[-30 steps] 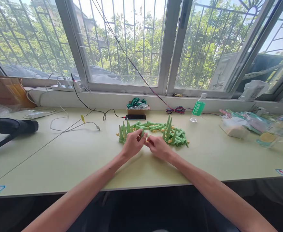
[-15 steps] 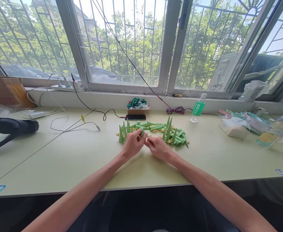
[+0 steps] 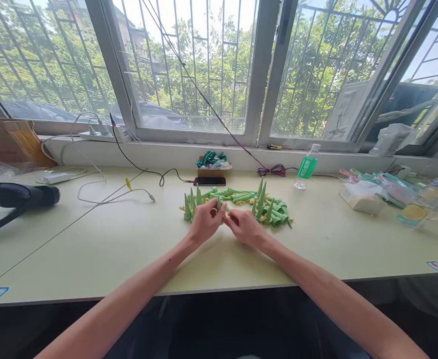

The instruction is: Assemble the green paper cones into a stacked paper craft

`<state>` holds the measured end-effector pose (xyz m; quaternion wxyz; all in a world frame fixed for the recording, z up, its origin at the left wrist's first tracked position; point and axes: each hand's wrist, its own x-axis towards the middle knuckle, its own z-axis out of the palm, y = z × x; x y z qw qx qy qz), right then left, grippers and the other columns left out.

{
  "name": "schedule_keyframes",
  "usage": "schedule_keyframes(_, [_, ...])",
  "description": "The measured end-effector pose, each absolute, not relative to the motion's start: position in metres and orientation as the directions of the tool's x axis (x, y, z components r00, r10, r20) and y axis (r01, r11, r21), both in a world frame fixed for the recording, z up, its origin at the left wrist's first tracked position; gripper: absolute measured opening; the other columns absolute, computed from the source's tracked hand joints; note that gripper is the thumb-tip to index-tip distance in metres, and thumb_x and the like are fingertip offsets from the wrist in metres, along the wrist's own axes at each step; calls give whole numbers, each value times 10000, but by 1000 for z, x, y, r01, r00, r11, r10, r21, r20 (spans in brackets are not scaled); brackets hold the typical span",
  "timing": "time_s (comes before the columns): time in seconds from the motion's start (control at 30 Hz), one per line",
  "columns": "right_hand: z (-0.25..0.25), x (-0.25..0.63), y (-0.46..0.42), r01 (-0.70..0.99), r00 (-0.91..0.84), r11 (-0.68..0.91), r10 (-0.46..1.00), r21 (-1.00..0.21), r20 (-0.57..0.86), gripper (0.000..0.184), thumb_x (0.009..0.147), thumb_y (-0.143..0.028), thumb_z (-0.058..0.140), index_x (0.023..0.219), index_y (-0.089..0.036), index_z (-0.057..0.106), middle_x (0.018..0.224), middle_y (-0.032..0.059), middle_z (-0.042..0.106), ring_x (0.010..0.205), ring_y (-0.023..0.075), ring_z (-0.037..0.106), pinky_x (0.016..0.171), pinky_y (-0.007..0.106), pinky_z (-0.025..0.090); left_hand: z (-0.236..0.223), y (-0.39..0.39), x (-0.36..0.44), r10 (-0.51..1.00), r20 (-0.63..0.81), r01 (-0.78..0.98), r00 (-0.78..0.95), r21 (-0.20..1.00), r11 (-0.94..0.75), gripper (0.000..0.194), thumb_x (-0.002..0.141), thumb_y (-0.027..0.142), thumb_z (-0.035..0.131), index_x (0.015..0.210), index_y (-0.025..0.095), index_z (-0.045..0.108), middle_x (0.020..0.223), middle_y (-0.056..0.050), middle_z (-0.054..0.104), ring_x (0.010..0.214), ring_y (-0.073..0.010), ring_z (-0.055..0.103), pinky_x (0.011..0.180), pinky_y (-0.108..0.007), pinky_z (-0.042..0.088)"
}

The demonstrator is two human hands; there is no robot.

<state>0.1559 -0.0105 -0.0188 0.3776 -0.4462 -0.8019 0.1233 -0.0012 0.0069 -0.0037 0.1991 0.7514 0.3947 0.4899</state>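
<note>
My left hand (image 3: 204, 220) is closed around a small green cone (image 3: 219, 203), whose pointed tip rises between thumb and fingers. Beside it, almost touching, my right hand (image 3: 246, 227) has its thumb and fingertips pinched together near the cone's lower part; what they hold is too small and covered to name. Several green cones (image 3: 187, 209) stand upright just left of my left hand. More upright cones (image 3: 262, 197) are beyond my right hand. A pile of green ribbed tubes (image 3: 278, 218) with small yellow bits lies to the right, and others are spread behind my hands.
A phone (image 3: 209, 181) with a cable lies in front of a small box (image 3: 219, 173) of green wrapping. To the right are a water bottle (image 3: 306, 168) and plastic-bagged items (image 3: 368, 194). White cables (image 3: 110, 199) and a black headset (image 3: 17, 195) are on the left.
The green cone in my left hand has shifted slightly left. My right hand has moved a little left and up with it; the surrounding pieces look the same.
</note>
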Motion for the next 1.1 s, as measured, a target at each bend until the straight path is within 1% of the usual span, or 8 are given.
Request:
schedule_keyframes(0.1, [-16,155,-13,584,-295,582,802,-566,520,266,919,-304,512,683,-189,474,579,-25,493,516,103,391,526,237,282,-1,7,-1,824,538,302,178,767,-566,288,871,406,561,717,170,503,622,9,560,478,-91,513,425,-204,384])
schedule_keyframes(0.23, [-13,155,-15,561,-259,578,802,-593,538,238,913,-310,528,714,-182,506,607,-22,530,535,101,424,533,227,300,1,7,-1,878,446,200,173,857,-475,291,857,434,585,751,172,515,564,29,544,360,-77,460,324,-199,355])
schedule_keyframes(0.33, [-13,155,-14,561,-242,572,805,-598,542,231,911,-316,535,726,-178,522,615,-21,543,539,99,430,535,224,306,1,8,-2,892,412,141,187,887,-440,296,851,446,597,766,175,514,531,38,529,328,-81,453,286,-200,348])
schedule_keyframes(0.47, [-14,155,-13,555,-240,578,800,-598,551,223,910,-312,539,734,-176,530,619,-21,555,543,98,435,541,221,313,0,9,-2,896,402,123,189,896,-427,308,844,451,607,755,173,509,539,36,537,318,-75,453,278,-197,348])
schedule_keyframes(0.67, [-15,155,-13,561,-229,578,797,-593,559,213,896,-301,558,726,-175,533,615,-21,554,539,96,434,533,220,305,1,7,-2,906,387,159,175,897,-413,303,852,447,592,745,177,503,526,43,515,325,-75,450,284,-191,340])
schedule_keyframes(1.1, [-14,155,-14,554,-242,581,798,-596,552,214,895,-286,554,714,-174,530,596,-25,534,530,95,425,526,222,305,1,6,-1,897,404,206,177,877,-435,292,859,431,579,739,176,504,530,41,508,340,-71,443,308,-187,336])
